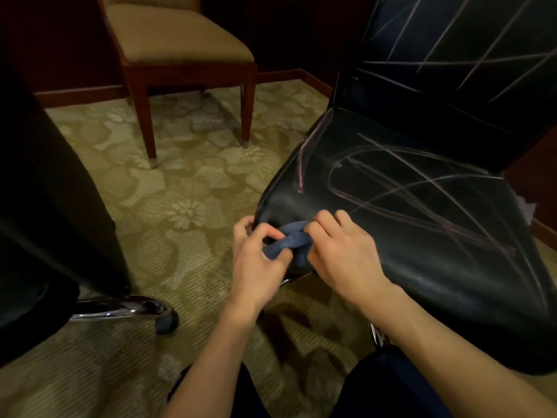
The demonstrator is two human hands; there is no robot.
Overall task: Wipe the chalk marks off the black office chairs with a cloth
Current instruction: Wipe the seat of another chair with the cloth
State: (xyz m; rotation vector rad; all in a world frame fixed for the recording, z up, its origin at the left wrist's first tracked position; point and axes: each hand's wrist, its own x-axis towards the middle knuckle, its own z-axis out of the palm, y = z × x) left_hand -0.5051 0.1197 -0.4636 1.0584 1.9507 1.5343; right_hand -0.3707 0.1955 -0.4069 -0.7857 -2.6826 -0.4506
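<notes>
Chalk marks (pixel 422 188) cover the glossy black office chair (pixel 376 267) ahead and to the right of our grip; we see pale, thin, crossing lines on the seat and more on the backrest (pixel 452 55); both surfaces look smooth and leather-like. We hold the cloth (pixel 289 241), a soft blue fabric bunched into a short roll, at the seat's front left corner; our left hand (pixel 259 260) and right hand (pixel 340 251) both pinch it with curled fingers, each at one end. Its long axis runs roughly left to right between our hands. Our right hand lies nearer the marks; we judge the wipe should travel rightward and away from us. A second black chair (pixel 45 206) stands at left; a tan wooden chair (pixel 180 40) stands beyond on patterned carpet (pixel 187 206).
</notes>
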